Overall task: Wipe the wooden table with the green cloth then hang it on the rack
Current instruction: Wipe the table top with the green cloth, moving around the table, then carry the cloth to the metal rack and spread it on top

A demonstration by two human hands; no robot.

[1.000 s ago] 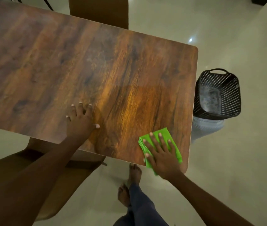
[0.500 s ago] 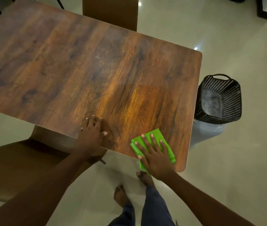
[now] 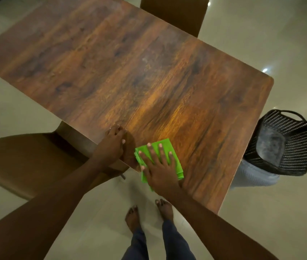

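Note:
The wooden table [image 3: 130, 72] fills the upper middle of the head view, its near edge running diagonally. A folded green cloth [image 3: 175, 158] lies at that near edge, partly hanging over it. My right hand [image 3: 158, 166] presses flat on the cloth with fingers spread. Just left of it, my left hand [image 3: 111, 145] rests at the table's edge with fingers curled together, holding nothing. No rack is in view.
A brown chair [image 3: 17, 162] stands at the near left, partly under the table. Another chair back [image 3: 175, 14] shows at the far side. A black perforated basket [image 3: 284, 145] sits on a pale stand right of the table. My bare feet [image 3: 149, 214] stand on glossy tile.
My right hand has slid the green cloth leftward along the near edge, toward my left hand. My left hand has drawn back to the table's edge and curled its fingers.

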